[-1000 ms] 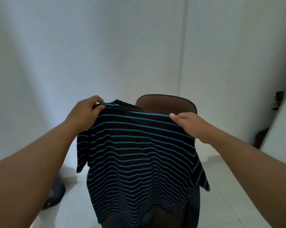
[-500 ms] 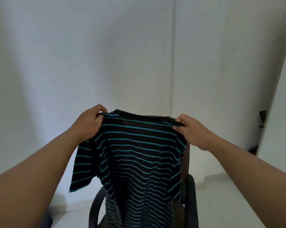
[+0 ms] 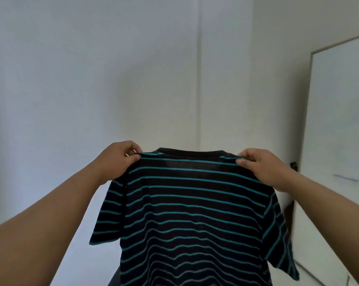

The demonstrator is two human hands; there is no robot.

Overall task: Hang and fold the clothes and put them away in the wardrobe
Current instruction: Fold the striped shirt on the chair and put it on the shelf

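Black with teal stripes, the T-shirt [image 3: 195, 213] hangs at 6 o'clock, spread flat because 2 hands pinch its shoulders: left hand [image 3: 120, 159] at 9, right hand [image 3: 261, 168] at 3, likely squaring it for hanging or folding.

Home bedroom: bare walls [image 3: 92, 79], white wardrobe door [image 3: 339, 120]

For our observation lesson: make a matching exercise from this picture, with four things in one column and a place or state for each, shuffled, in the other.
Things:
1. left hand
2. right hand
3. striped T-shirt
4. white door

States:
A. hangs spread out in the air
B. stands at the far right
C. pinches the shirt's right shoulder
D. pinches the shirt's left shoulder

Pairs: 1-D, 2-C, 3-A, 4-B
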